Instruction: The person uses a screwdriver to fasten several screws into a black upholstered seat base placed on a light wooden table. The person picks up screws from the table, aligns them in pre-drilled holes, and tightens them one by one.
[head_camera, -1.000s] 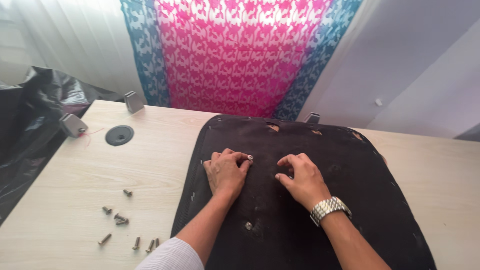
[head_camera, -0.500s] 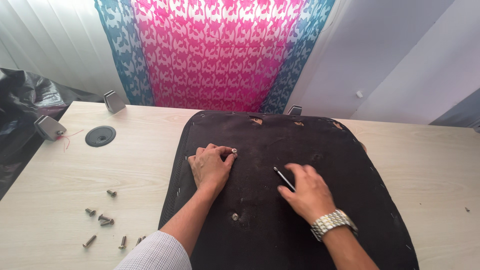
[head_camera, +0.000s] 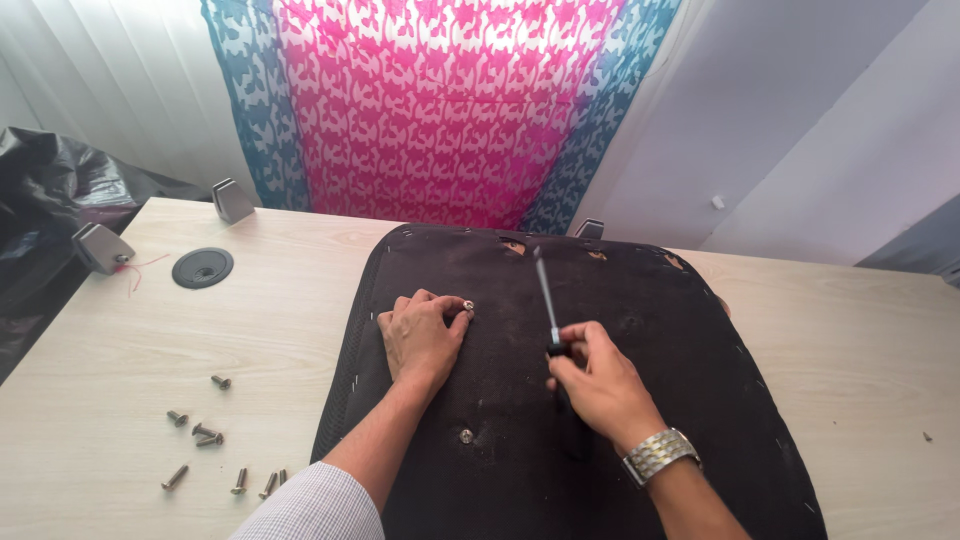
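- A dark seat panel (head_camera: 640, 380) lies flat on the pale wooden table (head_camera: 120, 350), underside up, its far edge close to the pink and blue lace curtain (head_camera: 440, 100).
- The left hand (head_camera: 420, 335) rests on the panel, left of its middle, fingers drawn together and pinching a silver screw (head_camera: 468, 306) that stands in the panel just beyond the fingertips.
- The right hand (head_camera: 595, 385) is curled shut around the handle of a screwdriver (head_camera: 547, 300), whose shaft tilts up and away, the tip in the air and well apart from the screw.
- A second screw (head_camera: 465, 436) sits in the panel nearer the person, by the left forearm.
- Loose screws (head_camera: 205, 435) lie scattered on the table at the near left; a round cable grommet (head_camera: 202, 268) and two metal brackets sit farther off on that side.
- As I judge it, the step in hand is seating the pinched screw; the next move calls for bringing the tip down and left into the screw head while the left fingers keep it upright.
- Half a second ago the screwdriver lay low across the panel under the right hand; now it is lifted and pointing upward. The left hand has held its place at the screw.
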